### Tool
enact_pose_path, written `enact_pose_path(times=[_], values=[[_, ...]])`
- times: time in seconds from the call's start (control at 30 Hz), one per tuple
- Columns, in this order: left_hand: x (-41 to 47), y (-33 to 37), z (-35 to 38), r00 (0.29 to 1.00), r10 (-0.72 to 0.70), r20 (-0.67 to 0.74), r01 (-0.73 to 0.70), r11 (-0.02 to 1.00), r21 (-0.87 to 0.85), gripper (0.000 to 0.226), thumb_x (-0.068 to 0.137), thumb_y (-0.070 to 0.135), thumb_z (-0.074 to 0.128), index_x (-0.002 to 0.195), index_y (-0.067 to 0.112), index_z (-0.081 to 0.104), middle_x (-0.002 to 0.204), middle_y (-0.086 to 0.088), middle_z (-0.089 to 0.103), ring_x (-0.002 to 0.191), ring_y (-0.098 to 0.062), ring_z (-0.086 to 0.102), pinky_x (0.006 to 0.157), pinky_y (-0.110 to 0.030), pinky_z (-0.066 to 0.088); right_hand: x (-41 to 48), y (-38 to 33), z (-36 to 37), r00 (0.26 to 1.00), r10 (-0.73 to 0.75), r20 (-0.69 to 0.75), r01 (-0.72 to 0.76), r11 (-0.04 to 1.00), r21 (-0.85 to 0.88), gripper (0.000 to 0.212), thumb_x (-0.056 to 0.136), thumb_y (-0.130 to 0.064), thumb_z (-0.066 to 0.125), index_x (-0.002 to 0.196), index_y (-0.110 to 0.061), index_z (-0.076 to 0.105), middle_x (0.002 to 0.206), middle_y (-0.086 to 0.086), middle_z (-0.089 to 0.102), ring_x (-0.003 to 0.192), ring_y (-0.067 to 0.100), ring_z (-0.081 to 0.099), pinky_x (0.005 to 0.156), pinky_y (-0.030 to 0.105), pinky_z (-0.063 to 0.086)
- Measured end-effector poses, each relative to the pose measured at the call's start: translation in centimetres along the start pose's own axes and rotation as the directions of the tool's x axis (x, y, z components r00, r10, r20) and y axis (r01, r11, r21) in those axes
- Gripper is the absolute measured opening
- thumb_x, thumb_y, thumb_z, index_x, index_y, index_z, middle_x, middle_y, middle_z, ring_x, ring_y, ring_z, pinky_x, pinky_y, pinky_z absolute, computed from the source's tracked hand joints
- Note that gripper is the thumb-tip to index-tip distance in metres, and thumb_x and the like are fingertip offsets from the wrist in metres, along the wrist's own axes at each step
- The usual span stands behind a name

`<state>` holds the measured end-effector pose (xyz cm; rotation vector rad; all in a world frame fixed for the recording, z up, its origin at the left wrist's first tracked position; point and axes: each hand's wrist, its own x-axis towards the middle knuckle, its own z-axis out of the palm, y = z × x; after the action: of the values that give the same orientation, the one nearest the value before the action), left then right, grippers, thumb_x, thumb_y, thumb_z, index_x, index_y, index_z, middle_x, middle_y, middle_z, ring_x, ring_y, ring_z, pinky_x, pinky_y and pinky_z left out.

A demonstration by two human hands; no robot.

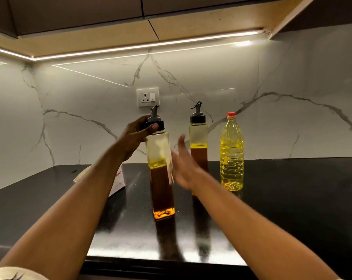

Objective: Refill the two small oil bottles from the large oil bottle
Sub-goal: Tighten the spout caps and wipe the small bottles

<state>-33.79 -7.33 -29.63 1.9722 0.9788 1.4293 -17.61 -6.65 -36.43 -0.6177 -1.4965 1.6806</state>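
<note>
Two tall square oil bottles with black pourer caps stand on the black counter (pixel 292 209). The nearer bottle (pixel 162 178) is a bit over half full of amber oil. My left hand (pixel 137 134) grips its black cap (pixel 156 123), thumb across the front. The farther small bottle (pixel 198 136) stands behind and to the right, partly hidden by my right hand (pixel 184 164). That hand is blurred, fingers straight, just right of the nearer bottle and holding nothing. The large plastic bottle (pixel 231 154) of yellow oil with a red cap stands at the right.
A white box (pixel 118 180) with red lettering lies left of the bottles, partly behind my left forearm. A wall socket (pixel 148 97) sits on the marble backsplash above the bottles. Cabinets with a light strip hang overhead. The counter's front edge runs near the bottom.
</note>
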Motion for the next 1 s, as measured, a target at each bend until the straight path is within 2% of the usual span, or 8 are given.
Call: enact_pose_path(times=[0.13,0.27,0.4,0.5,0.67,0.77,0.87,1.0], values=[[0.0,0.0,-0.1,1.0,-0.003,0.003,0.003,1.0,0.01,0.053,0.074,0.049,0.067,0.119,0.024,0.056,0.108,0.006,0.064,0.088,0.008,0.063,0.071,-0.02,0.048,0.3,-3.3,1.1,0.987,-0.152,-0.056,0.149,0.987,-0.053,0.09,0.08,-0.08,0.007,0.15,-0.025,0.018,0.154,0.009,0.026,0.141,0.031,0.025,0.114,0.046,0.02],[0.0,0.2,0.0,1.0,-0.001,0.004,0.001,1.0,0.003,0.089,0.05,0.074,0.075,0.119,0.022,0.056,0.108,0.002,0.064,0.087,0.007,0.063,0.065,-0.011,0.049,-1.8,7.3,-1.1,0.982,0.144,-0.126,-0.157,0.982,-0.105,0.087,0.078,-0.083,0.018,0.149,-0.032,0.02,0.153,0.001,0.026,0.141,0.029,0.023,0.114,0.054,0.017],[0.3,0.2,-0.3,0.999,-0.028,0.043,0.028,1.0,-0.013,0.075,0.07,0.056,0.074,0.128,0.014,0.053,0.111,0.001,0.063,0.092,0.005,0.064,0.077,-0.022,0.05,-1.3,11.2,-3.4,0.905,0.235,-0.353,-0.238,0.971,0.036,0.044,0.099,-0.048,0.036,0.114,-0.017,0.063,0.111,0.002,0.061,0.098,0.019,0.055,0.084,0.034,0.044],[0.7,0.5,-1.0,0.992,-0.061,0.107,0.06,0.998,0.011,0.088,0.052,0.071,0.077,0.123,0.024,0.056,0.123,-0.006,0.061,0.111,-0.007,0.059,0.089,-0.024,0.047,-1.5,10.3,-3.5,0.869,0.162,-0.467,-0.211,0.976,-0.055,0.017,0.093,-0.017,0.054,0.09,-0.01,0.069,0.081,0.006,0.065,0.068,0.017,0.058,0.058,0.026,0.047],[1.4,-0.1,-1.5,0.987,-0.127,0.096,0.134,0.989,-0.07,0.066,0.071,0.043,0.073,0.13,0.022,0.05,0.131,-0.003,0.056,0.128,-0.022,0.047,0.113,-0.043,0.03,-1.9,9.6,-2.7,0.865,0.077,-0.495,-0.135,0.987,-0.082,0.018,0.086,-0.006,0.067,0.102,-0.012,0.063,0.096,0.005,0.066,0.082,0.016,0.063,0.059,0.023,0.05],[1.5,0.0,0.4,0.988,-0.135,-0.075,0.137,0.99,0.026,0.054,0.079,0.034,0.07,0.125,0.016,0.047,0.114,-0.003,0.059,0.117,-0.026,0.054,0.09,-0.029,0.048,-1.6,9.3,-2.0,0.871,0.065,-0.487,-0.122,0.989,-0.086,0.024,0.084,-0.002,0.067,0.105,-0.012,0.064,0.099,0.006,0.067,0.091,0.021,0.065,0.075,0.029,0.054],[1.6,0.2,2.2,0.938,-0.027,-0.345,0.123,0.958,0.259,0.052,0.082,0.044,0.069,0.118,0.012,0.05,0.107,-0.004,0.061,0.1,-0.02,0.059,0.075,-0.022,0.045,-1.3,8.7,-1.7,0.865,0.002,-0.502,-0.094,0.983,-0.158,0.011,0.083,-0.004,0.069,0.088,-0.014,0.067,0.087,0.001,0.067,0.082,0.018,0.064,0.068,0.027,0.053],[1.3,0.3,2.6,0.921,0.032,-0.389,0.057,0.975,0.215,0.047,0.08,0.034,0.074,0.119,0.012,0.058,0.103,0.001,0.063,0.092,-0.011,0.06,0.07,-0.012,0.044,-0.6,7.5,-1.5,0.762,-0.192,-0.618,-0.016,0.949,-0.315,0.014,0.081,-0.007,0.071,0.075,-0.019,0.068,0.084,0.0,0.068,0.08,0.014,0.064,0.065,0.024,0.052]])
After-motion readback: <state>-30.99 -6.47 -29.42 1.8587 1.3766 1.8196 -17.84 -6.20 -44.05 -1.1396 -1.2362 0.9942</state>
